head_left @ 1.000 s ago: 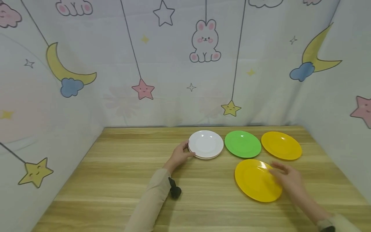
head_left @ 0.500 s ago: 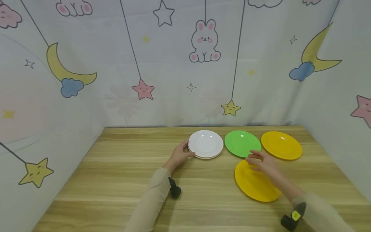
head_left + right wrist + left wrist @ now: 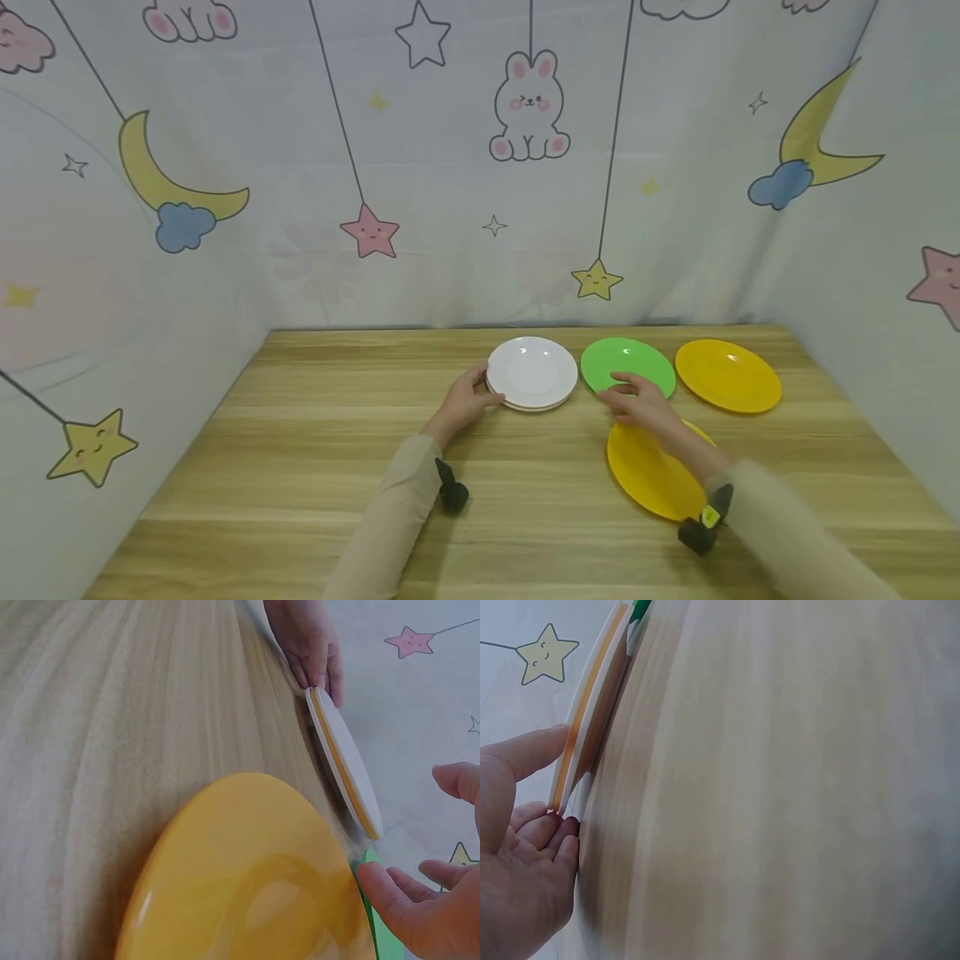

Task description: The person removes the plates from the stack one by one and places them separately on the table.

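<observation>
My left hand [image 3: 459, 404] pinches the left rim of a small stack of plates, topped by a white plate [image 3: 532, 371]. Seen edge-on in the left wrist view, the stack [image 3: 589, 709] has an orange layer between white ones. Thumb on top and fingers under the rim show there. My right hand [image 3: 641, 407], fingers spread and holding nothing, hovers over the near edge of the green plate [image 3: 626, 358]. Under that wrist lies a yellow plate [image 3: 652, 471], partly hidden by the forearm. In the right wrist view the right hand [image 3: 435, 900] is apart from the stack.
Another yellow plate [image 3: 727, 375] lies at the back right, beside the green one. The wooden table [image 3: 300, 467] meets a printed cloth backdrop [image 3: 450, 167] at its back edge, with cloth on both sides. A black wrist device [image 3: 701, 529] hangs under the right sleeve.
My right hand has moved left, from above the front yellow plate to the near edge of the green plate. The left hand and all plates have stayed put.
</observation>
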`<state>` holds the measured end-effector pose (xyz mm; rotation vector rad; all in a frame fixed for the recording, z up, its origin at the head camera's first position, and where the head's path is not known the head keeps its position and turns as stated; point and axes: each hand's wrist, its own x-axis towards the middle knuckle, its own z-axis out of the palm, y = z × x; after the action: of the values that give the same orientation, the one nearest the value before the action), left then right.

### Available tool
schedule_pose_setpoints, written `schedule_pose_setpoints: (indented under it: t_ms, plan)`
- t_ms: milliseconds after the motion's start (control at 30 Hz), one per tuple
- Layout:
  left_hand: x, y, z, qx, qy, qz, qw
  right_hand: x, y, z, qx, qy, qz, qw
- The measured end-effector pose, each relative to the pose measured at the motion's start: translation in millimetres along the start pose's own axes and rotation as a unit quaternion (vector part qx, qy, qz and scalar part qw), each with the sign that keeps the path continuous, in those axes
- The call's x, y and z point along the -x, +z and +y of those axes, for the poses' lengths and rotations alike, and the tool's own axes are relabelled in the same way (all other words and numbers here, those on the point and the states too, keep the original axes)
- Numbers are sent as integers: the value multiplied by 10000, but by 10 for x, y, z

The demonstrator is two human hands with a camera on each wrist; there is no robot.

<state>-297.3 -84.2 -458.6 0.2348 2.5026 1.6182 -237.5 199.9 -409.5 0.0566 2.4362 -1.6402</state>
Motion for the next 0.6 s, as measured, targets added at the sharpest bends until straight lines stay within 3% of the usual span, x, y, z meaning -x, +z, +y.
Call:
schedule_pose_setpoints:
  t_ms: [600]
  plan:
    - [0, 3, -1, 29, 46, 23, 10000, -289, 141, -14, -32, -45, 92, 9999]
